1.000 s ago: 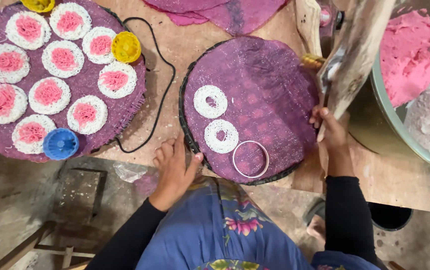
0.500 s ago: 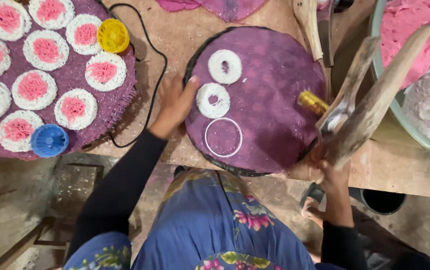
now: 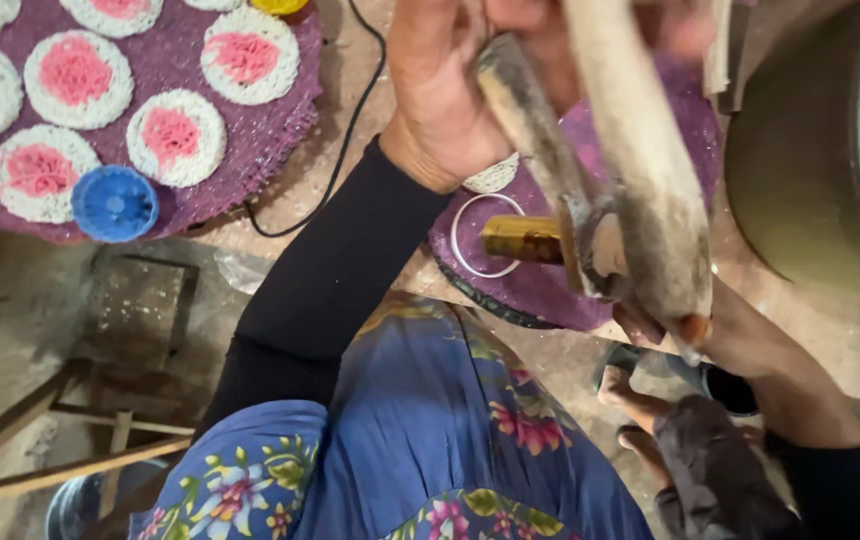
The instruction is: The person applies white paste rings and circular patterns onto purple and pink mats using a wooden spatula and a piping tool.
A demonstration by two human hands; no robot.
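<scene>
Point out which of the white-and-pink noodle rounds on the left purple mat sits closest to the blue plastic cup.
The white-rimmed, pink-centred noodle round at the mat's lower left edge. It sits right beside the small blue plastic cup, nearly touching it; the other rounds lie farther up the purple woven mat.

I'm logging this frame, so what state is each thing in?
Two-handled wooden press: lifted, gripped by both hands.
Left hand: closed on one handle.
Right hand: closed on the other.
White metal ring: flat on purple woven mat, empty.
Blue plastic cup: upright.
Pink-centred white noodle rounds: laid out, apart.
</scene>
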